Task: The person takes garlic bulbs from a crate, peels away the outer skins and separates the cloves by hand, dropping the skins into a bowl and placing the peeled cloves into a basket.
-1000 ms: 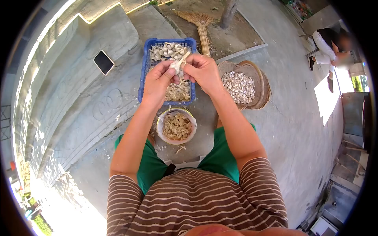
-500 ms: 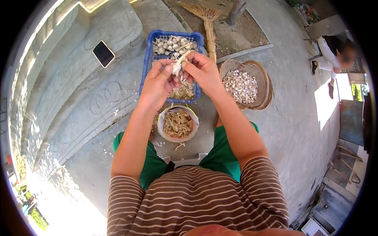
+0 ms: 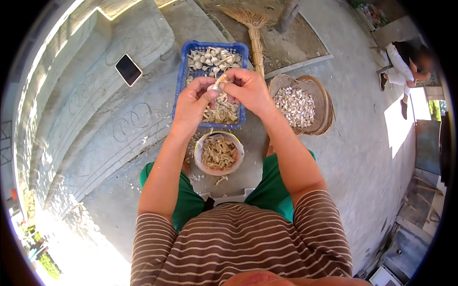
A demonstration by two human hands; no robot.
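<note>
A garlic bulb (image 3: 217, 86) with a short stem is held between my two hands. My left hand (image 3: 194, 99) pinches its lower side, and my right hand (image 3: 247, 90) grips it near the stem. Both are above a blue plastic crate (image 3: 179, 90), which holds whole garlic bulbs (image 3: 210, 57) at its far end and papery peelings (image 3: 222, 112) at its near end. Just below the crate stands a lined bucket (image 3: 198, 162) filled with brownish skins (image 3: 219, 153). Separated garlic cloves (image 3: 294, 107) lie in a wicker basket (image 3: 324, 110) to the right.
A phone (image 3: 129, 70) lies on the concrete ledge at the left. Beyond the crate is a straw broom (image 3: 255, 40) beside a tree trunk (image 3: 287, 16). Another person (image 3: 403, 64) sits at the far right.
The garlic's long pale stem no longer sticks up as far. My hands have moved slightly down relative to the crate, still holding the garlic, and the view has shifted a little.
</note>
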